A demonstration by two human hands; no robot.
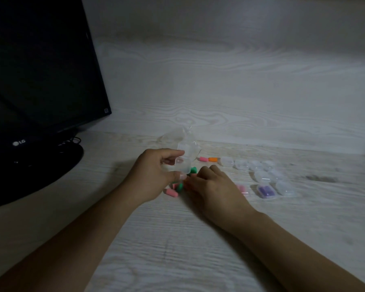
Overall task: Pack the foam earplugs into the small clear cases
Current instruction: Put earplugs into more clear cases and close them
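**Pale wood-grain desk and what lies on it**

A pale wood-grain desk [177,239] carries everything; at far left stands a black monitor [40,70] on its round base [51,165]; near the middle lies a loose heap of pink and green earplugs [174,189]; beyond it rest a pink earplug [203,159] and an orange earplug [212,159] end to end; to the right sits a cluster of empty clear cases [259,168]; nearer, a case with purple earplugs [266,191]; a crumpled clear bag [182,140] lies behind.

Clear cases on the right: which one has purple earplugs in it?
The case with purple earplugs, in the front row between the case with pink earplugs, half hidden by the right hand, and an empty-looking case. The cases behind look empty.
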